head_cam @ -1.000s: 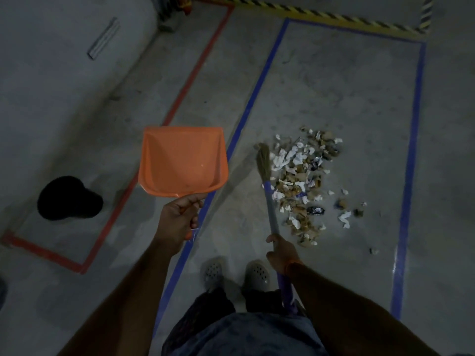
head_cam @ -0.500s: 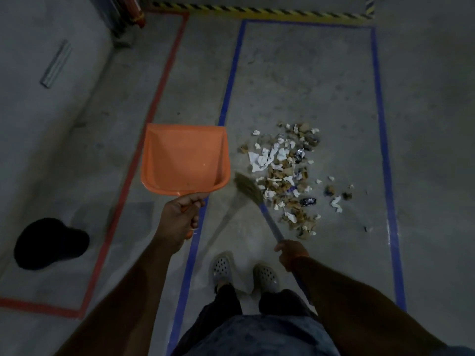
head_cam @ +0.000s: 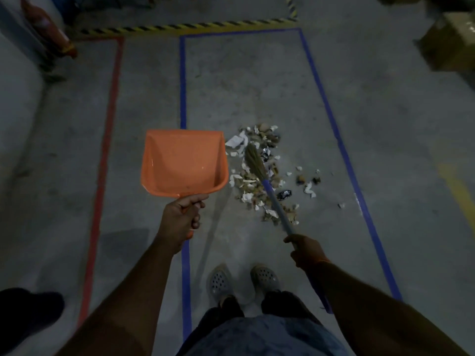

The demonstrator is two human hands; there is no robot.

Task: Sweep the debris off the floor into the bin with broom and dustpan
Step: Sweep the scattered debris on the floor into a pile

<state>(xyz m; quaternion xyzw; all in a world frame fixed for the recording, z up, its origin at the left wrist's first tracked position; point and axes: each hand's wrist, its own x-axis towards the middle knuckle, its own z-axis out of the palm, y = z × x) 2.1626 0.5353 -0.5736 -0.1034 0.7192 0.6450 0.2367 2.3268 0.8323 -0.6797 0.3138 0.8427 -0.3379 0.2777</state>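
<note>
Gripping the short handle of the orange dustpan [head_cam: 183, 163], the left hand [head_cam: 181, 217] had its fingers curled tight round it and held the pan up off the floor, open mouth pointing away from the person, the smooth plastic scoop tilted flat toward the camera. The right hand [head_cam: 305, 250] was wrapped round the blue shaft of the broom [head_cam: 267, 186], which slanted forward and leftward so that its straw-coloured bristle head lay on the near-left part of the debris [head_cam: 262, 176]. Both forearms reached forward from the bottom corners of the view.

The debris was a loose heap of white paper scraps, brownish bits and a few dark wrappers, lying just right of the dustpan's edge and inside the rectangle marked by blue tape [head_cam: 183, 86]. A few stray scraps sat apart on the right, nearer the far blue line. Bare concrete floor [head_cam: 257, 80] stretched well beyond the heap up to the yellow-and-black striped tape [head_cam: 205, 24]. A red tape line [head_cam: 113, 98] ran parallel on the left. The person's grey perforated clogs [head_cam: 218, 281] stood just behind the heap. A dark round object [head_cam: 25, 314], possibly the bin, showed at the lower left edge, well apart from the debris.
</note>
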